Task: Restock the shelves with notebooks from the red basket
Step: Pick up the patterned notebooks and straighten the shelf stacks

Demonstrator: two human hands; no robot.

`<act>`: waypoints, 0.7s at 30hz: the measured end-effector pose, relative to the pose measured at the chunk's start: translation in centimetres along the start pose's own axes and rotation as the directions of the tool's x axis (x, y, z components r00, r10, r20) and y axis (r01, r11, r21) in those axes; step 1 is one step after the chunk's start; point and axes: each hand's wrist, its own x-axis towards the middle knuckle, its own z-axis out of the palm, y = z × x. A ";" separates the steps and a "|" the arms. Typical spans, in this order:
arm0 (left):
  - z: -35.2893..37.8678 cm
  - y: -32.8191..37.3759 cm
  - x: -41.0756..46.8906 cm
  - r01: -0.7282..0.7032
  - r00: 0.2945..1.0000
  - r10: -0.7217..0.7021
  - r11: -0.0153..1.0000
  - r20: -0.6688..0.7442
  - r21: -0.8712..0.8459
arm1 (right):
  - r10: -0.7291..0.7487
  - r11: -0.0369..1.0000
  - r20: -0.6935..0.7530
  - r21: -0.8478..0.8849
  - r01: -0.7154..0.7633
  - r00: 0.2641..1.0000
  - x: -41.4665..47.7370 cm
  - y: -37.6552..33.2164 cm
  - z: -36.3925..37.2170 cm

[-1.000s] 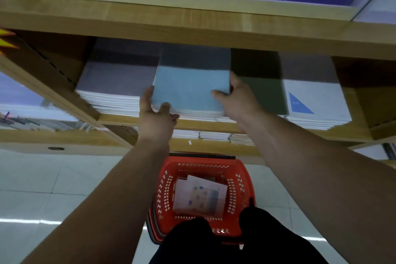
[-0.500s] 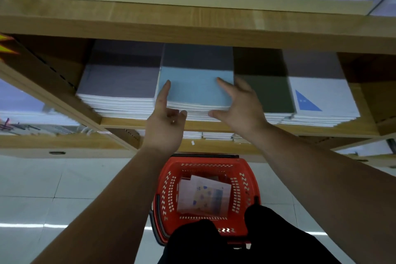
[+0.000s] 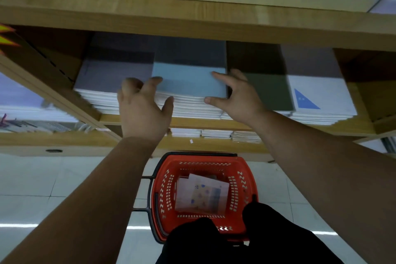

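Observation:
A stack of light blue notebooks (image 3: 188,83) lies on the wooden shelf (image 3: 137,119), between a grey stack (image 3: 111,77) and a dark green stack (image 3: 267,90). My left hand (image 3: 143,109) hovers in front of the blue stack's left corner, fingers spread and holding nothing. My right hand (image 3: 237,96) rests against the stack's right front corner, fingers on the top cover and thumb at the page edges. Below on the floor stands the red basket (image 3: 162,180) with a few patterned notebooks (image 3: 201,195) inside.
A white stack with a blue triangle (image 3: 317,96) lies at the right of the shelf. The upper shelf board (image 3: 192,21) overhangs closely. More white stacks (image 3: 216,134) sit on the lower shelf. My dark-clad legs (image 3: 214,240) stand at the basket's near edge. Tiled floor lies at the left.
The blue notebooks were pushed back onto the stack. My left hand let go and pulled back off the stack; my right hand slid to the right front corner.

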 end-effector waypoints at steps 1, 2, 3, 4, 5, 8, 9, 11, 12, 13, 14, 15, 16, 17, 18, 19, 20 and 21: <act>0.0 -0.2 0.4 0.003 1.000 -0.004 0.999 0.024 0.032 | 0.002 1.000 0.005 0.018 -0.002 1.000 -0.1 0.0 -0.1; 0.1 -0.4 0.8 -0.022 0.997 0.018 0.998 0.076 0.059 | 0.005 0.999 0.010 0.034 -0.005 1.000 -0.1 0.0 -0.2; 0.3 -0.5 1.1 -0.068 0.992 0.058 0.994 0.112 0.088 | 0.013 0.998 0.017 0.058 -0.014 1.000 -0.2 -0.1 -0.3; 0.6 -0.5 1.4 -0.102 0.988 0.088 0.989 0.126 0.105 | 0.035 0.994 0.029 0.102 -0.038 0.999 -0.3 0.0 -0.3; 0.9 -0.4 1.6 -0.113 0.987 0.099 0.988 0.124 0.109 | 0.068 0.983 0.038 0.171 -0.073 0.997 -0.3 -0.2 -0.4; 1.4 0.6 1.4 -0.107 0.992 0.098 0.989 0.082 0.106 | 0.177 0.923 -0.009 0.349 -0.163 0.984 0.2 -0.3 -0.2; 1.4 0.9 1.1 -0.107 0.992 0.097 0.986 0.084 0.128 | 0.205 0.913 -0.039 0.368 -0.177 0.978 0.4 -0.3 -0.2; 1.7 1.7 0.3 -0.128 0.989 0.110 0.974 0.101 0.189 | 0.266 0.887 -0.091 0.413 -0.206 0.960 0.8 -0.3 -0.4; 1.8 2.1 -0.1 -0.135 0.987 0.111 0.966 0.118 0.219 | 0.291 0.874 -0.105 0.434 -0.219 0.951 0.9 -0.2 -0.5; 2.0 2.5 -0.5 -0.138 0.985 0.107 0.960 0.137 0.243 | 0.305 0.863 -0.111 0.452 -0.225 0.946 0.9 0.0 -0.7; 2.2 2.9 -0.8 -0.139 0.983 0.100 0.956 0.157 0.259 | 0.319 0.850 -0.110 0.473 -0.232 0.941 0.9 0.2 -0.9; 2.5 3.3 -1.1 -0.136 0.981 0.092 0.955 0.173 0.262 | 0.328 0.840 -0.107 0.489 -0.238 0.939 0.8 0.3 -1.3; 2.7 3.7 -1.3 -0.128 0.980 0.083 0.960 0.181 0.249 | 0.332 0.834 -0.107 0.498 -0.239 0.937 0.7 0.5 -1.5; 2.9 4.2 -1.5 -0.116 0.980 0.076 0.968 0.183 0.220 | 0.330 0.834 -0.106 0.499 -0.237 0.938 0.5 0.7 -1.9; 2.9 4.8 -1.6 -0.108 0.982 0.075 0.977 0.176 0.186 | 0.331 0.834 -0.101 0.497 -0.241 0.938 0.3 1.0 -2.2; 3.0 5.5 -1.6 -0.108 0.982 0.081 0.982 0.169 0.156 | 0.332 0.839 -0.102 0.486 -0.245 0.938 -0.1 1.4 -2.7; 3.1 6.4 -1.6 -0.116 0.980 0.092 0.984 0.174 0.136 | 0.339 0.846 -0.114 0.472 -0.249 0.934 -0.4 1.9 -3.2; 3.2 7.3 -1.6 -0.129 0.974 0.102 0.984 0.200 0.127 | 0.349 0.854 -0.136 0.454 -0.255 0.927 -0.8 2.6 -3.9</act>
